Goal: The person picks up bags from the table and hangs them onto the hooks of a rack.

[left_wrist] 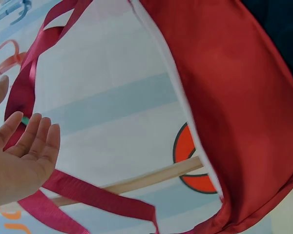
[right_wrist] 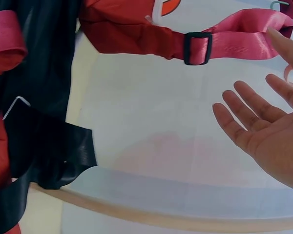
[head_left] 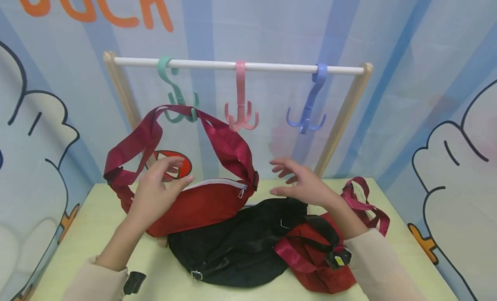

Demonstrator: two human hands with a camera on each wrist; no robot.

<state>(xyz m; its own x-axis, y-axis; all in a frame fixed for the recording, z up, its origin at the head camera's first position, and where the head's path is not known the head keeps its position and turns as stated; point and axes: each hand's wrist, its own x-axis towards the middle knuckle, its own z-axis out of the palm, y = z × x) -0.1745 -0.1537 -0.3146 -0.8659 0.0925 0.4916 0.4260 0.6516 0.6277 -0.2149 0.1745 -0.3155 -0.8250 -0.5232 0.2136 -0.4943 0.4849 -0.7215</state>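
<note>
A red waist bag (head_left: 198,208) hangs by its crimson strap (head_left: 231,147) from the green hook (head_left: 171,81). In front of its left part is my left hand (head_left: 159,188), fingers spread from the thumb and holding nothing. The left wrist view shows that palm beside the strap (left_wrist: 95,195); contact cannot be told. My right hand (head_left: 306,184) is in the air right of the bag, with empty, loosely bent fingers. In the right wrist view its fingers (right_wrist: 256,105) lie apart below the strap's black buckle (right_wrist: 197,48). A black waist bag (head_left: 240,249) lies below on the table.
Another red bag (head_left: 326,277) lies at the table's right, partly behind my right forearm. A pink hook (head_left: 240,98) and a blue hook (head_left: 308,102) hang on the white rail (head_left: 209,64) of a wooden-legged rack (head_left: 341,119). A printed backdrop stands behind.
</note>
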